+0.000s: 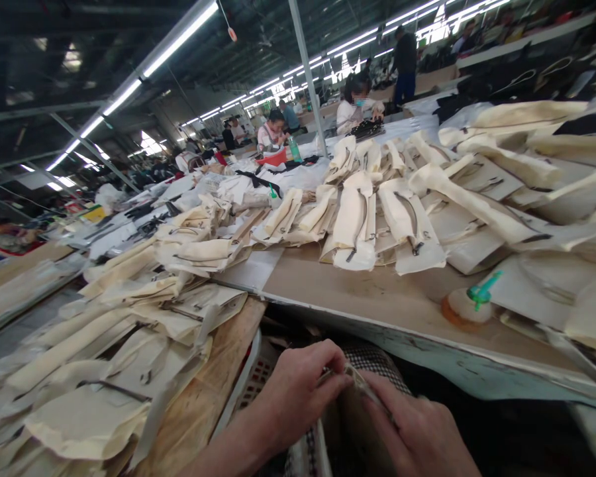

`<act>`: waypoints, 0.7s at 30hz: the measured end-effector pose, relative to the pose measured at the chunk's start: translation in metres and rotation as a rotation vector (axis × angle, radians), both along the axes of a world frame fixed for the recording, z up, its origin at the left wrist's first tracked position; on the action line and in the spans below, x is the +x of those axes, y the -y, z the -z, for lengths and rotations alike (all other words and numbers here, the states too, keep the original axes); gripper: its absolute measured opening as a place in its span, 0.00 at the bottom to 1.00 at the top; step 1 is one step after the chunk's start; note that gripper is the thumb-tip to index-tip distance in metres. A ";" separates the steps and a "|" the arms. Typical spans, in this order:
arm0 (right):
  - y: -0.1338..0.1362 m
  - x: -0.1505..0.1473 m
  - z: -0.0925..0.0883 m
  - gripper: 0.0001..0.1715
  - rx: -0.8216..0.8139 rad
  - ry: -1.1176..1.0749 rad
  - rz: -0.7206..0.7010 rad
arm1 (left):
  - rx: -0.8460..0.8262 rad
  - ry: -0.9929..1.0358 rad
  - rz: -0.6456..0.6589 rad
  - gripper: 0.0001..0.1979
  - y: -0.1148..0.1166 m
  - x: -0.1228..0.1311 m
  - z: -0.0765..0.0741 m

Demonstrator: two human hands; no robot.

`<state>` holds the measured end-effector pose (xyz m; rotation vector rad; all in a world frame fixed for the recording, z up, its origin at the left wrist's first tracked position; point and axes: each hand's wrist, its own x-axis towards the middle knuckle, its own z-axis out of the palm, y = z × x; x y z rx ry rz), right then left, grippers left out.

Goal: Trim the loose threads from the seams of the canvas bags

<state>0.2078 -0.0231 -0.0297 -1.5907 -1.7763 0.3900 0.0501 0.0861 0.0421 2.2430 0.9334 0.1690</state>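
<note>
Low in front of me, over my lap, both hands meet at the edge of a beige fabric piece (348, 417). My left hand (305, 384) pinches that edge between thumb and bent fingers. From the other side, my right hand (412, 424) closes on the same piece, its thumb and fingers pointing toward the left fingertips. A narrow pale strip runs along the right fingers; its kind cannot be made out. Much of the piece hangs in shadow below the hands.
Cream bag panels with dark zips (355, 218) lie in rows along the table (328, 281). More panels (94, 397) are heaped at left. A squat bottle with a green nozzle (469, 308) stands at right. A white plastic basket (251, 377) sits beside my left arm. Co-workers sit farther back.
</note>
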 end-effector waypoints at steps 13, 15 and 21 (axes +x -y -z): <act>0.003 -0.004 0.008 0.23 -0.063 -0.071 -0.032 | 0.140 0.129 -0.138 0.07 0.014 -0.007 0.010; 0.002 -0.005 0.007 0.23 -0.065 -0.077 -0.025 | 0.140 0.143 -0.177 0.07 0.016 -0.005 0.010; 0.001 -0.006 0.008 0.22 -0.075 -0.095 -0.016 | 0.132 0.154 -0.246 0.08 0.019 -0.004 0.013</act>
